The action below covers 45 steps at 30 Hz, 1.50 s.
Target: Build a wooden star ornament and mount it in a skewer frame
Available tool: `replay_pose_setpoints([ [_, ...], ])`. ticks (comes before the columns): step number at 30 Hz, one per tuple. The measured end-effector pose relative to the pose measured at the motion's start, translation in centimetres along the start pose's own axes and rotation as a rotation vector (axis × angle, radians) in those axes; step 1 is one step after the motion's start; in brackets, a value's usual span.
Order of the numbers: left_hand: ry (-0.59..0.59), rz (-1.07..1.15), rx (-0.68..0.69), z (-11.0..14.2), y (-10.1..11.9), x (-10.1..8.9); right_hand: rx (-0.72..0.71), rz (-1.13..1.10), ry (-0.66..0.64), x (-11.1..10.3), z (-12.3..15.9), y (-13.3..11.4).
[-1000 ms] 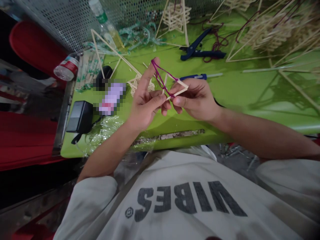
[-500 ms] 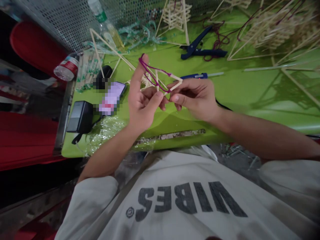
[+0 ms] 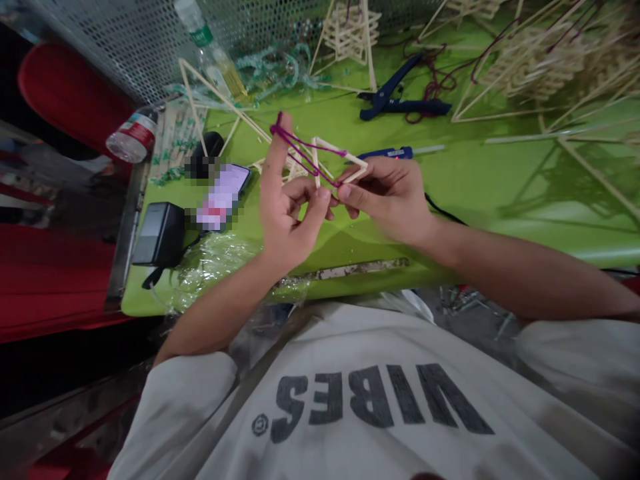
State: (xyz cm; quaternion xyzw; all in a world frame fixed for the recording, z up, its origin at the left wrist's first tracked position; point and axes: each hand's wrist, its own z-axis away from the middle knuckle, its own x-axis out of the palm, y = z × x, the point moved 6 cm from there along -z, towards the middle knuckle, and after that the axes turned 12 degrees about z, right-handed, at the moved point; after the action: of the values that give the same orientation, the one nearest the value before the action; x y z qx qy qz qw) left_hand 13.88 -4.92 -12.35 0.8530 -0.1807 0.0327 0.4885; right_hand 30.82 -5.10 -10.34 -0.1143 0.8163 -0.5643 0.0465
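Observation:
Above the green table my two hands meet at a small frame of pale wooden sticks (image 3: 355,160) with purple string (image 3: 305,142) tied to it. My left hand (image 3: 287,207) has its index finger raised, the string looped round the fingertip, while the thumb and other fingers pinch the frame's near corner. My right hand (image 3: 390,197) grips the frame's right side between thumb and fingers. The string runs from the raised finger to knots on the sticks. What lies between the touching fingertips is partly hidden.
On the green table (image 3: 500,220) lie a dark blue cutter (image 3: 395,100), a blue glue gun (image 3: 395,154), a phone (image 3: 223,197) and a black box-shaped device (image 3: 159,233). Bottles (image 3: 133,137) stand or lie at left. Stick structures (image 3: 540,67) fill the far right. Crumpled clear plastic (image 3: 215,267) lies near the front edge.
The stick frame has tilted slightly, with more of its left sticks showing. My left hand has shifted a little right and nearer me; my right thumb has moved up against the frame.

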Motion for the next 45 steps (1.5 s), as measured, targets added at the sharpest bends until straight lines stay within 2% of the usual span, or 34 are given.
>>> replay_pose_setpoints([
  [2,0.025,0.037,0.040,-0.2,0.5,0.3,-0.021,-0.047,-0.010,0.0,-0.2,0.2],
  [3,0.020,0.068,0.011,-0.4,0.6,0.5,-0.034,-0.075,-0.023,0.0,-0.3,0.4],
  [7,-0.023,0.259,-0.237,-0.9,0.3,0.6,-0.041,-0.139,-0.088,0.1,-0.7,1.3],
  [12,-0.012,0.364,-0.453,-0.6,0.0,0.5,-0.028,-0.182,-0.105,0.3,-0.7,2.2],
  [19,0.003,0.491,-0.598,-0.1,-0.9,1.0,-0.018,-0.215,-0.101,0.3,-0.5,2.5],
  [22,0.032,0.482,-0.558,-0.3,-0.9,0.7,-0.006,-0.235,-0.071,0.1,-0.5,2.4],
  [26,0.082,0.317,-0.388,-0.5,-0.1,0.3,0.009,-0.173,0.002,-0.1,-0.3,2.4],
  [28,0.062,0.258,-0.292,-0.4,0.5,0.6,-0.007,-0.157,0.015,-0.1,-0.2,2.3],
  [30,0.027,0.266,-0.255,-0.4,0.7,0.9,-0.033,-0.185,0.001,0.1,-0.1,2.3],
  [34,-0.001,0.358,-0.376,-0.2,0.7,1.3,-0.075,-0.280,-0.071,0.5,-0.1,2.3],
  [39,0.021,0.426,-0.529,-0.1,1.1,1.4,-0.034,-0.266,-0.076,0.3,-0.3,2.3],
  [42,0.041,0.402,-0.543,-0.1,0.9,1.2,-0.010,-0.246,-0.054,0.1,-0.3,2.2],
  [45,0.058,0.344,-0.493,-0.1,0.4,0.8,-0.010,-0.234,-0.037,-0.1,-0.2,2.2],
])
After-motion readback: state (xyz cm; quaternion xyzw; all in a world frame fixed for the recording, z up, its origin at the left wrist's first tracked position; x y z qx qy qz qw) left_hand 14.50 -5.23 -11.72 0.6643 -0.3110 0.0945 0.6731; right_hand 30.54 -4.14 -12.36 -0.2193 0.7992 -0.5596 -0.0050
